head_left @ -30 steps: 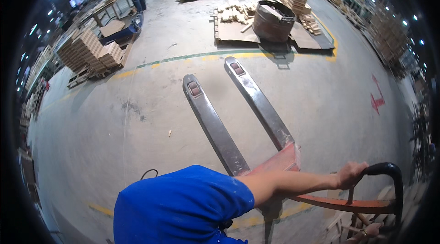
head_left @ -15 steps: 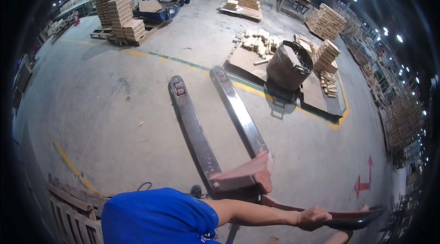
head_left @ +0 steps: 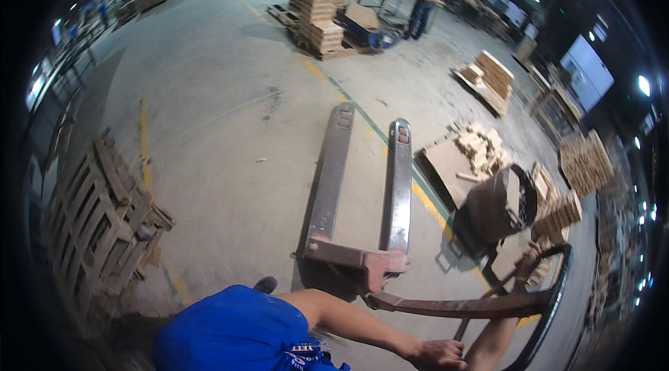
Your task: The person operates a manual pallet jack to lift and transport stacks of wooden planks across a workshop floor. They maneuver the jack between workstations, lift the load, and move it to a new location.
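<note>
Head view looks down on a pallet jack standing on a grey concrete floor painted with yellow and green lines, its two forks pointing away. Left hand has its grip closed on the jack's tiller, right hand wrapped round the loop handle. Stacked wooden pallets sit left; board piles stand farther back.
</note>
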{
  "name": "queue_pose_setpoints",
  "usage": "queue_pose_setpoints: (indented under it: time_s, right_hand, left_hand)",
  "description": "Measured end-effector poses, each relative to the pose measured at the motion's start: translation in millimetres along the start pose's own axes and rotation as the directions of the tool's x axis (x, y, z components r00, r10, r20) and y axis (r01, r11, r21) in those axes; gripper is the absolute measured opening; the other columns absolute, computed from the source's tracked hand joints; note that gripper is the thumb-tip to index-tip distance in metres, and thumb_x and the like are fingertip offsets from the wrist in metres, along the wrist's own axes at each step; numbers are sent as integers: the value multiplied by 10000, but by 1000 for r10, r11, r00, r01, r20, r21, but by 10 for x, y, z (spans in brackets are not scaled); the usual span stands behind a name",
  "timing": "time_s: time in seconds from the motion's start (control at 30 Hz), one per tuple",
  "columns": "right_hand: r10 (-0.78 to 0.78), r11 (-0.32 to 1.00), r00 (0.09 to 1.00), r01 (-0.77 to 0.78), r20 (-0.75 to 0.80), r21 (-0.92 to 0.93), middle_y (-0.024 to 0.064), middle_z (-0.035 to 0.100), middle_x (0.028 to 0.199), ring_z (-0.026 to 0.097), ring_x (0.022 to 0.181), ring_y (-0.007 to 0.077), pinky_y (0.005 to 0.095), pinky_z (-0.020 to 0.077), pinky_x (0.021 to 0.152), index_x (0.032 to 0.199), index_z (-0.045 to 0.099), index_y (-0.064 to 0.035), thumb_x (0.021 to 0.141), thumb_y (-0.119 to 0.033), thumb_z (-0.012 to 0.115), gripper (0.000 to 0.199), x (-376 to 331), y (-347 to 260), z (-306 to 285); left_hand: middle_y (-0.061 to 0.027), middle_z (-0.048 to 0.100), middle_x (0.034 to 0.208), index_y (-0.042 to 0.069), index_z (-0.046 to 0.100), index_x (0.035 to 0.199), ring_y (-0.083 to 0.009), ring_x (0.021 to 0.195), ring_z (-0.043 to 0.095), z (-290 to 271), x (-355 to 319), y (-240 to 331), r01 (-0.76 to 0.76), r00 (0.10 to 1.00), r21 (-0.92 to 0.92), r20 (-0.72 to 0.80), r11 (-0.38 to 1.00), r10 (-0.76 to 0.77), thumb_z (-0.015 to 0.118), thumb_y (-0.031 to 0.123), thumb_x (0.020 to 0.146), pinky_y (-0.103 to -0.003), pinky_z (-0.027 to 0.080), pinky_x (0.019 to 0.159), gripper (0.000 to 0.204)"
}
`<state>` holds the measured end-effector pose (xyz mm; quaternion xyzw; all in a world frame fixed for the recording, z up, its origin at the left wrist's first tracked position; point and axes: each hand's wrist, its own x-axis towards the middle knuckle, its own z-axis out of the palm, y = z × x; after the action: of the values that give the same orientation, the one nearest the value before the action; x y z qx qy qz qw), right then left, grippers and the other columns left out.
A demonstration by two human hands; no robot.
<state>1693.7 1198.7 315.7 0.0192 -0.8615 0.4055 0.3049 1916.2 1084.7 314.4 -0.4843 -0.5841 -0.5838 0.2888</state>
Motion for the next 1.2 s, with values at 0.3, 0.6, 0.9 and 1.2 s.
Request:
queue_pose_setpoints:
  time_s: [0.3,0.6,0.9,1.2]
  right_hand:
    - [-160,754,817,-261,554,603,-12,425,494,373,381,82,236,295,352,1021,558,3,835,-205,525,281,-135,-1360,2243]
    - [-296,541,859,-210,418,815,36,592,826,505,634,95,215,401,554,1041,556,22,824,-157,505,286,-1212,-2469,3029]
    - [-86,445,945,-246,314,861,-55,444,567,370,432,11,173,259,382,912,592,-51,853,-43,506,105,-1267,-4100,4326]
    - [-51,548,973,-162,225,821,-58,428,541,376,441,18,177,268,390,920,598,-30,860,-104,543,111,-603,-4885,6421]
  left_hand:
    - [-42,465,656,45,485,899,-227,577,481,-1058,-348,265,131,991,377,-45,917,-123,530,86,750,-342,407,581,161]
    - [-80,575,841,65,471,1005,-249,665,582,-2855,-1979,2010,880,470,454,-873,136,-127,541,278,782,-377,488,618,316]
    - [-88,534,645,-6,409,929,-211,649,565,-6336,-1978,1511,799,284,305,-951,518,122,555,274,801,-350,468,702,341]
    - [-67,534,696,3,466,889,-160,670,548,-8591,-1841,417,853,237,235,-970,466,55,473,122,779,-312,461,735,163]
